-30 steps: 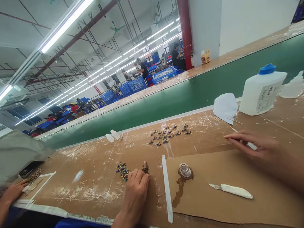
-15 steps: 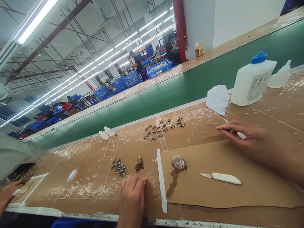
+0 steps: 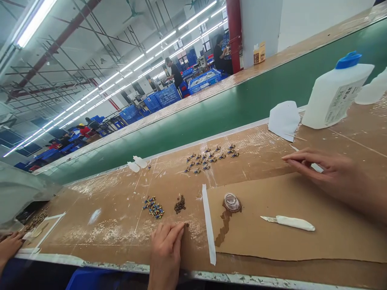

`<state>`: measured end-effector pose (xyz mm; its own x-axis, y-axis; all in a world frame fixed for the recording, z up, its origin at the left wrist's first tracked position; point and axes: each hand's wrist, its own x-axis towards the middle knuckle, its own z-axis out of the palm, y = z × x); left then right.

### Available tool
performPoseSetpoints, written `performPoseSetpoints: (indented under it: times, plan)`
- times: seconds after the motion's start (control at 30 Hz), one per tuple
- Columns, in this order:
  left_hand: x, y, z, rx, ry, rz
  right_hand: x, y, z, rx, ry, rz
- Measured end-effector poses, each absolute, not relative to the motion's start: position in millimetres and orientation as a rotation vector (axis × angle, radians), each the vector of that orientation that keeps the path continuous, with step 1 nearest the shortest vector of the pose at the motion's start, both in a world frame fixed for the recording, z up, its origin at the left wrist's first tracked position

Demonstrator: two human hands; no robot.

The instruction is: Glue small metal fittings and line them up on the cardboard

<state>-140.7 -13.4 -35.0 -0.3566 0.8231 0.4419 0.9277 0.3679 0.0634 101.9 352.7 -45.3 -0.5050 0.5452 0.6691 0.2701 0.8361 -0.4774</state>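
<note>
My left hand [image 3: 165, 251] rests near the near edge of the brown cardboard work surface [image 3: 102, 229], with its fingertips just below a small pile of brown beads [image 3: 180, 205]. Beside that pile lies a cluster of small blue-and-gold parts [image 3: 153, 208], and more of them stand in loose rows [image 3: 208, 160] farther off. My right hand [image 3: 335, 177] lies over a thin white strip [image 3: 316, 167], fingers nearly together. I cannot tell whether it grips the strip. Below it lie a white-handled craft knife [image 3: 290, 222] and a small glass dish [image 3: 232, 202] with a brown stain.
A white jug with a blue cap [image 3: 335, 90] and a white paper sheet [image 3: 284, 120] stand at the far right. Another person's hand [image 3: 9, 247] is at the far left. A green conveyor belt [image 3: 181, 129] runs behind the bench.
My left hand has drawn back from the brown bead pile toward the near edge. The whole view has shifted slightly, and my right hand has barely moved.
</note>
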Motion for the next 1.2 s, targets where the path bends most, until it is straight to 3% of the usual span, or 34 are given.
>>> performPoseSetpoints:
  times: [0.3,1.2]
  plan:
    - [-133,-18,-40,-1.522,-2.366,-0.588,100,346,-37,-0.656,-2.133,0.411]
    - [-135,-15,-43,-1.536,-2.323,-0.579,100,339,-29,-0.727,-2.131,0.414]
